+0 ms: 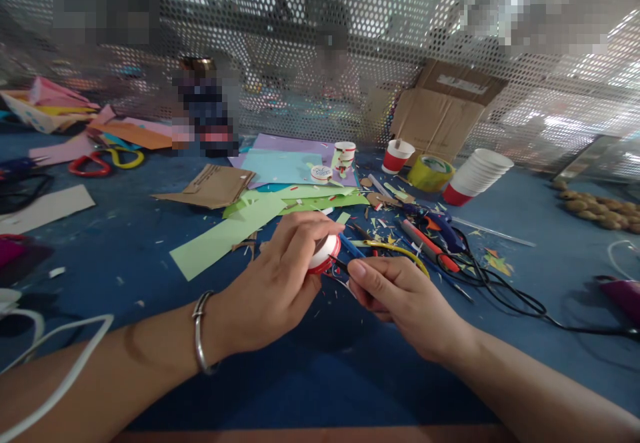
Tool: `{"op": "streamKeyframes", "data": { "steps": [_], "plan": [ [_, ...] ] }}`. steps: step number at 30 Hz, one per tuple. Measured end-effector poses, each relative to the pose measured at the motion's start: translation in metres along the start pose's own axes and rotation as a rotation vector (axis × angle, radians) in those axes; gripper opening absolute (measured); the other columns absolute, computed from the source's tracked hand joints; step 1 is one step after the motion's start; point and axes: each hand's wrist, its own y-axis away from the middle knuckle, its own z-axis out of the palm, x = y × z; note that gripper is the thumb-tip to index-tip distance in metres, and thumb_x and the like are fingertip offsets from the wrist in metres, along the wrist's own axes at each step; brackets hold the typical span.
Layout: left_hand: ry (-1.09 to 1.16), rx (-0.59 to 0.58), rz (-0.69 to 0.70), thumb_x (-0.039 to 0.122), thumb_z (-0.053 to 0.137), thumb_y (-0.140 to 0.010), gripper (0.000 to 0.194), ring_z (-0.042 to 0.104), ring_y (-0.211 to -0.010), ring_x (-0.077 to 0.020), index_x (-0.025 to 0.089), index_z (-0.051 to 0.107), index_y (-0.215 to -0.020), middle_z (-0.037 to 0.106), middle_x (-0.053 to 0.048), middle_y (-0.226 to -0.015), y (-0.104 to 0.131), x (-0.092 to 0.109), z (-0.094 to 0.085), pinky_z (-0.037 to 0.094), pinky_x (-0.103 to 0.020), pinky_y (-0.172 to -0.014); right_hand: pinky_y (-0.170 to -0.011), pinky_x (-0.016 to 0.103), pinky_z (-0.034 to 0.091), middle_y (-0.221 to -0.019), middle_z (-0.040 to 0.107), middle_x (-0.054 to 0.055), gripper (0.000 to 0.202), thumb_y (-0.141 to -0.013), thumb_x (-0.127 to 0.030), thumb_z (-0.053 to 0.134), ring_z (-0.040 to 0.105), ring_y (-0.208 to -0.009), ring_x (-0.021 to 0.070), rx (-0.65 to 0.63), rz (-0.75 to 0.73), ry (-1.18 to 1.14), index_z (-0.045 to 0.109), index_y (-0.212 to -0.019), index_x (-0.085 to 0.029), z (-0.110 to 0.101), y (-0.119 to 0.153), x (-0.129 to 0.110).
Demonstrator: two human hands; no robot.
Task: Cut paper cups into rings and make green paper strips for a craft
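My left hand is wrapped round a small white-and-red paper cup piece, with my fingers over its top and the thumb underneath. My right hand pinches a slim black pen-like tool, whose thin tip meets the white side of the piece. Whether it is a pen or a blade I cannot make out. Just beyond my hands lie a blue stick and yellow-handled scissors. A pale green paper strip lies beyond my left hand.
Stacked paper cups, yellow tape and a red-banded cup stand at the back right. A glue gun trails a black cable. Cardboard, coloured paper and red-and-yellow scissors lie to the left. Perforated metal rises behind.
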Motion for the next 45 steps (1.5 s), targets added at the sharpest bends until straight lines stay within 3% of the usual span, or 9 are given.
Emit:
{"op": "streamKeyframes", "data": {
  "steps": [5,10,18,24,31,40,45],
  "plan": [
    [0.124,-0.082,-0.054,0.009,0.055,-0.086,0.063,0.039,-0.138,-0.0288,0.022,0.034,-0.144,0.042,-0.014,-0.143,0.002,0.003,-0.007,0.038,-0.048,-0.117,-0.041,0.022,0.019,-0.056,0.035,-0.005,0.056,-0.095,-0.061,0.053,0.026,-0.048,0.0061,0.031,-0.042,0.082,0.048,-0.06,-0.018,-0.001,0.0,0.001],
    [0.271,-0.215,-0.14,0.018,0.059,-0.09,0.067,0.045,-0.135,-0.0281,0.03,0.032,-0.15,0.042,-0.009,-0.148,0.002,-0.001,-0.019,0.046,-0.044,-0.11,-0.041,0.023,0.016,-0.055,0.032,-0.007,0.055,-0.095,-0.062,0.053,0.023,-0.046,0.006,0.034,-0.005,0.02,0.049,-0.062,-0.019,-0.003,-0.001,0.0],
    [0.353,-0.123,-0.21,0.032,0.065,-0.093,0.058,0.055,-0.125,-0.027,0.03,0.041,-0.146,0.049,-0.011,-0.141,0.0,-0.009,-0.016,0.056,-0.036,-0.094,-0.04,0.023,0.012,-0.054,0.028,-0.009,0.053,-0.093,-0.064,0.055,0.017,-0.045,0.0059,0.048,0.027,-0.055,0.052,-0.066,-0.019,-0.005,-0.004,0.001],
    [0.249,-0.073,-0.199,0.032,0.065,-0.092,0.057,0.054,-0.126,-0.0289,0.028,0.043,-0.144,0.05,-0.011,-0.142,-0.001,-0.013,-0.015,0.052,-0.043,-0.102,-0.041,0.023,0.015,-0.054,0.026,-0.008,0.053,-0.096,-0.063,0.051,0.019,-0.046,0.0064,0.034,-0.016,0.063,0.051,-0.065,-0.019,-0.009,-0.002,0.002],
    [0.208,-0.084,-0.187,0.026,0.065,-0.091,0.058,0.052,-0.128,-0.0285,0.028,0.043,-0.145,0.047,-0.011,-0.14,-0.002,-0.013,-0.014,0.052,-0.043,-0.102,-0.043,0.022,0.02,-0.056,0.035,-0.006,0.055,-0.097,-0.063,0.049,0.027,-0.048,0.0067,0.038,-0.049,0.218,0.052,-0.065,-0.018,-0.011,-0.003,0.004],
    [0.193,-0.102,-0.223,0.028,0.065,-0.091,0.06,0.055,-0.122,-0.026,0.03,0.044,-0.147,0.047,-0.009,-0.137,-0.001,-0.015,-0.014,0.058,-0.038,-0.091,-0.044,0.022,0.024,-0.055,0.036,-0.006,0.055,-0.099,-0.06,0.048,0.031,-0.047,0.0064,0.059,-0.08,0.325,0.052,-0.064,-0.018,-0.013,-0.005,0.005],
    [0.153,-0.072,-0.216,0.026,0.069,-0.09,0.06,0.055,-0.121,-0.0245,0.029,0.048,-0.146,0.049,-0.008,-0.133,0.0,-0.014,-0.015,0.051,-0.042,-0.106,-0.046,0.022,0.026,-0.055,0.038,-0.006,0.054,-0.1,-0.058,0.047,0.034,-0.048,0.0067,0.062,-0.092,0.373,0.053,-0.064,-0.018,-0.014,-0.006,0.007]
  ]
}}
